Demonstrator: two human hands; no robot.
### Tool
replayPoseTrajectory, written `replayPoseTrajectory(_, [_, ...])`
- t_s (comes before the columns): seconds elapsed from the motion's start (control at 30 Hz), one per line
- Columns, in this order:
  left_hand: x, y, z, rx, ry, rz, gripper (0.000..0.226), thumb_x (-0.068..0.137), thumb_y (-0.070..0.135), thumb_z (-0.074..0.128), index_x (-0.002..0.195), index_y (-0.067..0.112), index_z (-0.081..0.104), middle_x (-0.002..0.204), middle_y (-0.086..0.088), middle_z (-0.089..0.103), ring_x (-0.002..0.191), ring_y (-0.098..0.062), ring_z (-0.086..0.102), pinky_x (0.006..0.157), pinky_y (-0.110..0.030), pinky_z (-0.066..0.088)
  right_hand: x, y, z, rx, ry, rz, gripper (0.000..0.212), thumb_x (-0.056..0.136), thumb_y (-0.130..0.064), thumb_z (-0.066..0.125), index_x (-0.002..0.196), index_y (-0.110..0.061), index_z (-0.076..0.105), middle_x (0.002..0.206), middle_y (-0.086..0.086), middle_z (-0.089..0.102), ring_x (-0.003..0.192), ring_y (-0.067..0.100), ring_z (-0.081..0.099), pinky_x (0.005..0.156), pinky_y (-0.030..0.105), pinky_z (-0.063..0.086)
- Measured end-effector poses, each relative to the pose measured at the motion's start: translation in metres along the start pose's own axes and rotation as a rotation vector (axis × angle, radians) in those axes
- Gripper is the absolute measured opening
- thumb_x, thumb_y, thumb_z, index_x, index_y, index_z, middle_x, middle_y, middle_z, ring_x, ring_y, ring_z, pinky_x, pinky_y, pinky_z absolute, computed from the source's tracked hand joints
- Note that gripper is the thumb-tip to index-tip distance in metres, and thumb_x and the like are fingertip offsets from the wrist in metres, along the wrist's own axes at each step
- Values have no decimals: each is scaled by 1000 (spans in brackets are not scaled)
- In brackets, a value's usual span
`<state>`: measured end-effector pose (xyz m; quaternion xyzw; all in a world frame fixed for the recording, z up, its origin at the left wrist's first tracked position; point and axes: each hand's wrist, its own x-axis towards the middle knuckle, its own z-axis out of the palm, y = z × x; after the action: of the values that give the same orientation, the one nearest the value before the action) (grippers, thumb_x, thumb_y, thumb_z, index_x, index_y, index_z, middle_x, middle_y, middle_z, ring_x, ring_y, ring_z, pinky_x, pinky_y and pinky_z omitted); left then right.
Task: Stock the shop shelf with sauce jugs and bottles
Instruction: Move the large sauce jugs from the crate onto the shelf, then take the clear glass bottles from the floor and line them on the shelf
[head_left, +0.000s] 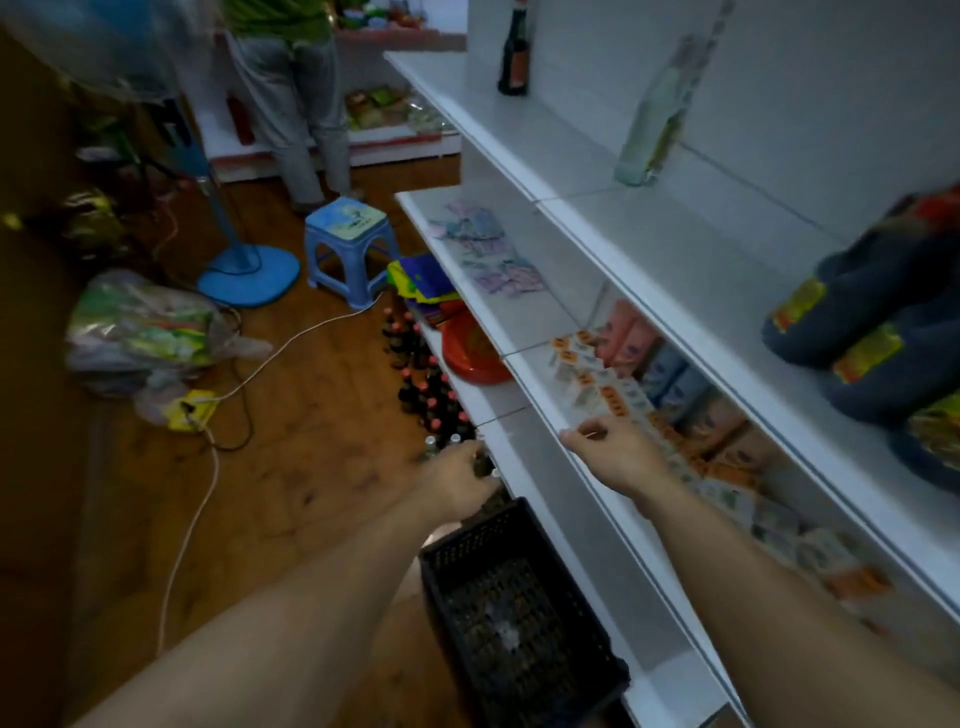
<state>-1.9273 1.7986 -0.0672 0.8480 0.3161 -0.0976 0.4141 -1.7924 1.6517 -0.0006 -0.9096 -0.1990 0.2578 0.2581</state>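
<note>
Several dark sauce bottles with red caps stand in rows on the floor against the white shelf unit. My left hand reaches down among the nearest bottles and closes over the top of one. My right hand rests on the front edge of the middle shelf, fingers curled on the rim, holding no bottle. On the top shelf stand a dark bottle and a clear bottle. A black plastic crate sits on the floor below my arms.
Small boxes and packets fill the middle shelf; dark bags lie on the upper shelf at right. A red bowl sits low. A blue stool, a fan base, cables and a plastic bag lie on the floor. A person stands behind.
</note>
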Motion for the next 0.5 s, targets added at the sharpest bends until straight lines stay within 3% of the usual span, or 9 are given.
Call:
replayPoseTrajectory(0.07, [-1, -42, -22, -36, -42, -103, 50, 85, 37, 61, 129, 17, 51, 128, -10, 57, 117, -28, 56, 95, -33, 47, 8, -28, 31, -23, -49, -1, 51, 89, -50, 57, 125, -13, 58, 126, 6, 61, 113, 26, 57, 95, 36, 46])
replayPoseTrajectory(0.17, [4, -92, -47, -22, -75, -201, 54, 95, 29, 53, 143, 10, 37, 143, -10, 46, 129, -26, 46, 96, -24, 38, 24, -55, 66, -36, -110, 21, 52, 90, -50, 57, 126, -13, 57, 127, 8, 61, 114, 27, 56, 94, 36, 45])
replayPoseTrajectory(0.37, [58, -146, -65, 21, -173, -288, 72, 93, 44, 54, 152, 19, 21, 155, -5, 29, 141, -22, 31, 111, -32, 34, 83, -82, 111, 19, -156, 84, 42, 92, -41, 58, 123, -12, 60, 125, 10, 62, 114, 27, 57, 93, 33, 42])
replayPoseTrajectory(0.5, [120, -158, -73, 105, -251, -281, 67, 92, 43, 55, 149, 21, 29, 150, -5, 37, 134, -23, 41, 107, -31, 38, 136, -78, 141, 73, -163, 173, 35, 90, -40, 60, 115, -16, 63, 119, 8, 65, 109, 26, 59, 94, 35, 46])
